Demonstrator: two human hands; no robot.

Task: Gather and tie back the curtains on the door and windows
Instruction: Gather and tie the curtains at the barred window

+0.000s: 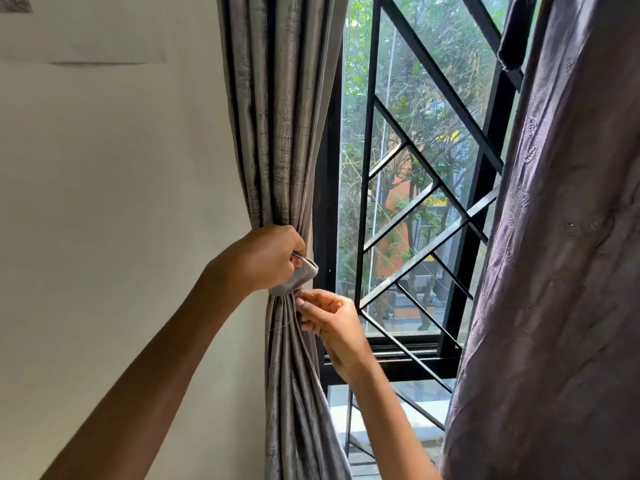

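A grey pleated curtain hangs at the window's left edge, bunched into a narrow waist at mid height. A grey fabric tie-back band wraps that waist. My left hand grips the band's upper end, fingers curled round it. My right hand sits just below and to the right, pinching the band's lower end against the gathered folds. A second, darker purple curtain hangs loose on the right side of the window.
The window has a black frame and diagonal metal grille, with trees and buildings beyond the glass. A plain cream wall fills the left. The black sill runs below my right hand.
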